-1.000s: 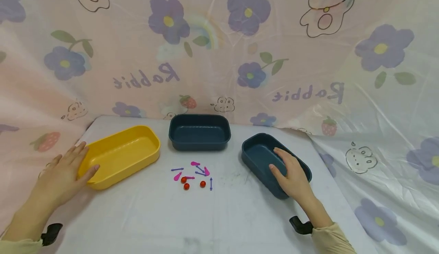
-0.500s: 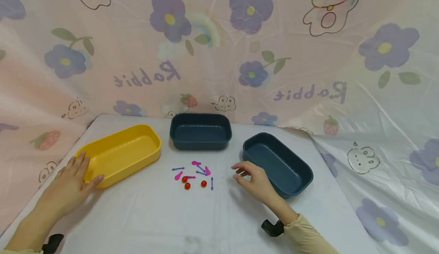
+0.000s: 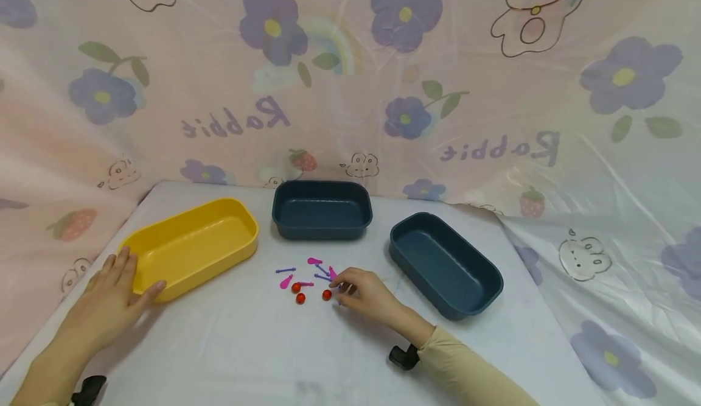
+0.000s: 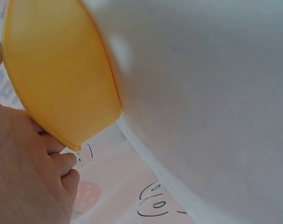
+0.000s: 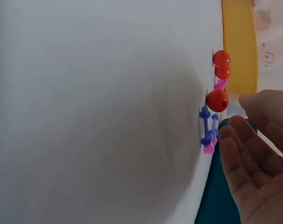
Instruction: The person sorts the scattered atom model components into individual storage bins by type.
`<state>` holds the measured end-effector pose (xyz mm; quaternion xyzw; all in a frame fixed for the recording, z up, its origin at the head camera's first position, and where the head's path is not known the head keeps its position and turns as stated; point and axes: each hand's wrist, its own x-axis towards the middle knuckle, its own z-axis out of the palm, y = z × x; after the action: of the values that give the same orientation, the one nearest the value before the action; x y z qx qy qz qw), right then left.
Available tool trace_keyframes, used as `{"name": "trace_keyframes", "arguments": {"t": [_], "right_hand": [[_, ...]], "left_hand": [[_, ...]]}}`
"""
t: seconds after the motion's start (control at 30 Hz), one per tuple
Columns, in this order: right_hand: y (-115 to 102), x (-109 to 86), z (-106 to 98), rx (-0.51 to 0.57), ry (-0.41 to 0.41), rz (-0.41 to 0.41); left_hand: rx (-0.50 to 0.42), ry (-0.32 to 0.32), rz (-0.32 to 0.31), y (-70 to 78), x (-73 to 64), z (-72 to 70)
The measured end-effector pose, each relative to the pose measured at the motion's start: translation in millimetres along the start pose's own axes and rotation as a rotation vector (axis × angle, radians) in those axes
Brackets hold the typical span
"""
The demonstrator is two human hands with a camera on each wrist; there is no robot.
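Note:
My left hand (image 3: 104, 305) rests on the near left end of a yellow tray (image 3: 210, 273), fingers extended over its rim and thumb along the front side. Low over a scatter of small pieces hovers my right hand (image 3: 369, 299), its fingers loosely bent with a gap between thumb and fingertips. Closest to it are a red bead (image 3: 327, 294) and a purple rod with knobbed ends (image 5: 205, 126), which the hand partly covers in the head view. Two more red beads (image 3: 300, 298), several pink drop-shaped pieces (image 3: 286, 282) and other purple rods (image 3: 286, 270) lie left of it.
One dark blue tray (image 3: 322, 234) stands at the back middle of the white-covered table (image 3: 246, 345). Another dark blue tray (image 3: 418, 281) sits angled at the right, beside the right forearm. A printed curtain (image 3: 339, 108) hangs behind the table.
My right hand has left the right dark blue tray and moved left to the small pieces. The left hand has shifted slightly on the yellow tray's end.

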<state>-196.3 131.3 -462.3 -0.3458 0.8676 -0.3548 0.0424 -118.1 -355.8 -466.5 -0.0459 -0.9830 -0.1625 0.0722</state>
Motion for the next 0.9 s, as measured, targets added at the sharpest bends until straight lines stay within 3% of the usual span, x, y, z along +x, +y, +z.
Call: {"name": "trace_keyframes", "arguments": {"t": [0.6, 0.9], "right_hand": [[5.9, 12.0, 15.2, -0.077, -0.100, 0.001], [5.5, 15.7, 15.7, -0.117, -0.095, -0.019]], "left_hand": [[0.000, -0.004, 0.014, -5.6, -0.7, 6.5], [0.005, 0.001, 0.011, -5.8, 2.6, 3.8]]}}
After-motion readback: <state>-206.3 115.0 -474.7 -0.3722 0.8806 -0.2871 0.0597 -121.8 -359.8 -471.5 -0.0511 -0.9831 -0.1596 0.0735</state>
